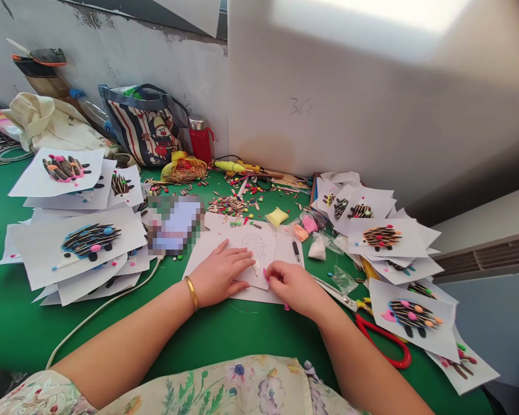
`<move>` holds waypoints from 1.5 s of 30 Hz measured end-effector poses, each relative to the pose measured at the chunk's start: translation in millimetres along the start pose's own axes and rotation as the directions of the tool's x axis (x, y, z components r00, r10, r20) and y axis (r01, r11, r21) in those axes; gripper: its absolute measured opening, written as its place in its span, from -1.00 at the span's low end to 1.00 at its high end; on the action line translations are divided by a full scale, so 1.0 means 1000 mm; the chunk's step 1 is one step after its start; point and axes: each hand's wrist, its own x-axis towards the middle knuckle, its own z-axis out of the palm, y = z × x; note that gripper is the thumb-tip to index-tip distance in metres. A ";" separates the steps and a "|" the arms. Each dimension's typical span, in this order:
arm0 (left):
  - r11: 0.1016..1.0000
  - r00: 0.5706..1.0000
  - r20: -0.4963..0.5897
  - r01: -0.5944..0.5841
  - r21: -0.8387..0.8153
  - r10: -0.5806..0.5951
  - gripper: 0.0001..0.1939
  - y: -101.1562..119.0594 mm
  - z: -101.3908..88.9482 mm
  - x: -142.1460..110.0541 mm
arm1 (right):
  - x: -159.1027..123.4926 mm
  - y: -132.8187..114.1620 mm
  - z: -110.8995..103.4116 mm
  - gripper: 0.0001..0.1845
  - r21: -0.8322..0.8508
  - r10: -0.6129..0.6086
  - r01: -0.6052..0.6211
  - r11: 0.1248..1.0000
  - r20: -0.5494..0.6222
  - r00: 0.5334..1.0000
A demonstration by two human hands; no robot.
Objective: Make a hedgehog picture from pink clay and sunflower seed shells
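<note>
A white sheet with a hedgehog outline (254, 245) drawn on it lies in front of me, on top of other white paper (211, 230). My left hand (225, 270) is spread flat on the left part of this sheet, fingers apart and holding nothing. At its lower right edge my right hand (297, 288) is closed, with a bit of pink modelling clay (266, 274) showing at the fingertips. Another pink bit (286, 307) peeks out under that hand. A small pale patch (256, 267) sits at the outline's lower end, between the hands.
Stacks of finished hedgehog pictures stand left (38, 248) and right (419, 236). Red-handled scissors (384, 343) lie by my right forearm. Yellow clay (277, 217), a black pen (296, 249), sunflower seeds (229, 206), a blurred phone (175, 225) with its cable and a red flask (200, 141) are behind.
</note>
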 end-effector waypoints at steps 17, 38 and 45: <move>0.994 1.000 -0.007 -0.005 0.108 0.006 -0.62 0.005 0.001 0.000 | 0.005 0.005 0.009 -0.80 -0.208 -0.228 0.212 0.955 -0.054 0.972; 0.995 1.000 0.004 -0.006 0.100 0.006 -0.59 0.007 0.000 0.000 | 0.000 -0.003 0.047 -0.86 -0.518 -0.372 0.304 0.800 -0.030 0.928; 0.995 1.000 0.021 0.007 0.104 -0.009 -0.52 0.006 0.000 0.000 | -0.004 -0.007 0.050 -0.90 -0.605 -0.377 0.264 0.751 -0.064 0.924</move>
